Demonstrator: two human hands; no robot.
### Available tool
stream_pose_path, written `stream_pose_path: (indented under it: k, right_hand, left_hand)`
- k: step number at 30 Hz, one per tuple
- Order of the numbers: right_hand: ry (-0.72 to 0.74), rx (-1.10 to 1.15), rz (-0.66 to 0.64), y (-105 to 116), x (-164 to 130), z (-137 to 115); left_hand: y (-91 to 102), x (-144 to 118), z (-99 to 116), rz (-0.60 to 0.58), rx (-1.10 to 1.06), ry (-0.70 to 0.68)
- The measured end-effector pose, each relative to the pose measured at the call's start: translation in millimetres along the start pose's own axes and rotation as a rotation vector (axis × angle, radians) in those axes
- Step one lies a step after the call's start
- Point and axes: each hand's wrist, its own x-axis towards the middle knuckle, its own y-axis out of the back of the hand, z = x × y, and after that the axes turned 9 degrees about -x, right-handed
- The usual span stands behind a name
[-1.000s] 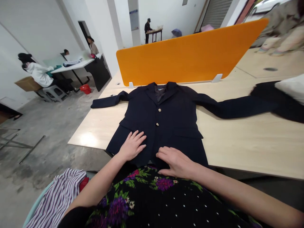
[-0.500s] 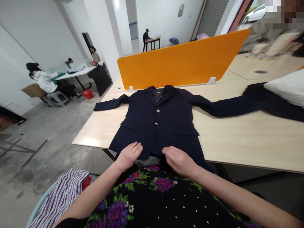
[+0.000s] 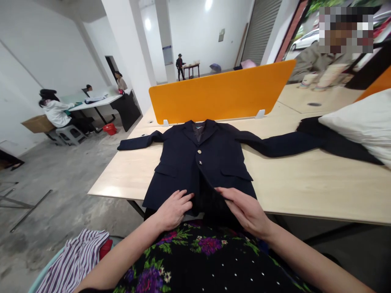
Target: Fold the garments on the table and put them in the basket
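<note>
A dark navy suit jacket lies front up on the pale table, buttoned with gold-coloured buttons, its sleeves spread to both sides. My right hand pinches the jacket's front edge near the hem and holds it lifted, so a dark gap shows below the lower button. On the other front panel, close to the hem, my left hand rests with its fingers stretched over the cloth. The jacket's lower edge hangs at the table's front edge, partly hidden by my hands.
An orange divider stands behind the jacket. White cloth and dark fabric lie at the right. A person sits across the table. A basin with striped cloth is on my lower left. Other people work at a far table.
My right hand has taken the jacket's front edge and raised it away from the other panel, opening a gap. My left hand stays on the lower front. The view has shifted slightly.
</note>
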Motion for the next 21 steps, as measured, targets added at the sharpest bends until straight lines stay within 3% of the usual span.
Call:
stream_pose_path:
  k: [3,6,9,12,14,16,18,21]
  right_hand:
    - [0.110,-0.067,-0.143,-12,0,2]
    - [0.180,-0.234,-0.373,-24,-2,2]
    - [0.144,-0.302,-0.553,-25,-2,4]
    - [0.022,-0.290,-0.482,-18,4,15]
    - [-0.065,-0.365,-0.363,-17,9,31]
    - [-0.142,-0.480,-0.327,-21,12,50]
    - [-0.186,-0.546,-0.411,-27,12,70]
    - [-0.189,-0.520,-0.543,-32,11,92]
  left_hand:
    - [-2.4,0,0,0.011,-0.004,0.000]
    - [-6.1,-2,-1,0.027,0.009,0.000]
    - [-12.9,-2,-2,0.070,0.031,-0.002]
    - [-24.7,1,-1,0.132,0.049,-0.020]
    - [-32.5,4,1,0.161,0.060,-0.030]
    - [-35.5,8,5,0.145,0.057,-0.042]
    - [-29.5,9,8,0.087,0.016,-0.055]
    - [-2.4,8,4,-0.012,-0.174,-0.098]
